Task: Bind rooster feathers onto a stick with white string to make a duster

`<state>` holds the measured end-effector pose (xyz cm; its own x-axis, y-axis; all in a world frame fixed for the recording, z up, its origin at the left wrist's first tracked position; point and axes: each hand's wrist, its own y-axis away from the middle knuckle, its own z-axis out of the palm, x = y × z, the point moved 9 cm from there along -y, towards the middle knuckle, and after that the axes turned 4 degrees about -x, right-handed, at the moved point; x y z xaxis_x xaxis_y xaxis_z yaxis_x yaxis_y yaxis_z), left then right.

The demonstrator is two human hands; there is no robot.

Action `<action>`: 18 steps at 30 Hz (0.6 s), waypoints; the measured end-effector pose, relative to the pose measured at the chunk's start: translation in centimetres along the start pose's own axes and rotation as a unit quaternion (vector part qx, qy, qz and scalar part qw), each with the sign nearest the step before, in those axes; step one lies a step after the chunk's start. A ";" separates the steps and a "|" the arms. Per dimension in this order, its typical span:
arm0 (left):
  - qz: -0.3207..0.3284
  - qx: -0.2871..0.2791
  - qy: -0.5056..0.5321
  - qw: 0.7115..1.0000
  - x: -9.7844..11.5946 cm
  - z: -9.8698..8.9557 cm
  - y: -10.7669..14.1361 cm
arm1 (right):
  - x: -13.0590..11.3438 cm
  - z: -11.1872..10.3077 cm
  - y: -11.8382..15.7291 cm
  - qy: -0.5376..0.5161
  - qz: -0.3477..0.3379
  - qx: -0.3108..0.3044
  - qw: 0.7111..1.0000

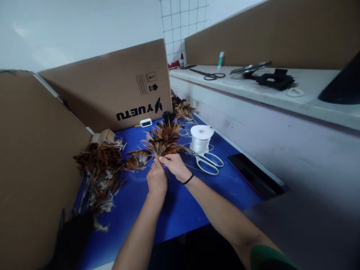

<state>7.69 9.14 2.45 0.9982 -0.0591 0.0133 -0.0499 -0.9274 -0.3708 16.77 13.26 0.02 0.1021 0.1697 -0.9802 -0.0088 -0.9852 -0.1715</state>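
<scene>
Both hands meet at the base of a bundle of brown and black feathers (163,139), which fans out away from me above the blue table. My left hand (156,180) is closed around the gathered lower end. From the right, my right hand (176,165) pinches the same base with thumb and fingers; a black band circles that wrist. Scissors (207,163) with pale handles lie just right of my right hand. Behind them stands a white spool (201,138) of clear line. A small tuft of feathers (137,159) rests left of the bundle.
A large heap of feathers (102,168) lies along the table's left side by a cardboard panel (36,161). A printed carton (112,82) closes off the back. To the right are a dark phone (254,174) and a white ledge (317,105) carrying black scissors (212,76) and a glue stick (221,59).
</scene>
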 end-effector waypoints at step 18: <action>-0.046 0.023 0.400 0.915 -1.9 -2.0 0.6 | -0.8 -0.3 0.9 -0.078 0.031 0.036 0.996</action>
<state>5.65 7.94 4.08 0.6523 -0.2502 0.7155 0.0525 -0.9267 -0.3720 16.99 12.25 0.70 -0.0566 0.1154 -0.9917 -0.0828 -0.9904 -0.1105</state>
